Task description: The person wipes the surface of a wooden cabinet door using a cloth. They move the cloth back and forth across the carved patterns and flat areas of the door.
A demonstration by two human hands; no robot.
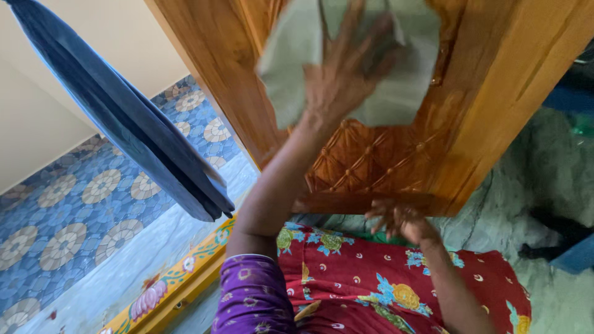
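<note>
Left hand (346,80): we press a pale green cloth (396,74) flat on the carved wooden door (377,161), fingers spread
Right hand (402,219): we touch the door's bottom edge, fingers loosely open

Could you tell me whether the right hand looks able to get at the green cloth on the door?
Probably yes: the right hand rests low on the wooden door, with bare carved panel between it and the green cloth, which the left hand presses flat above.
</note>
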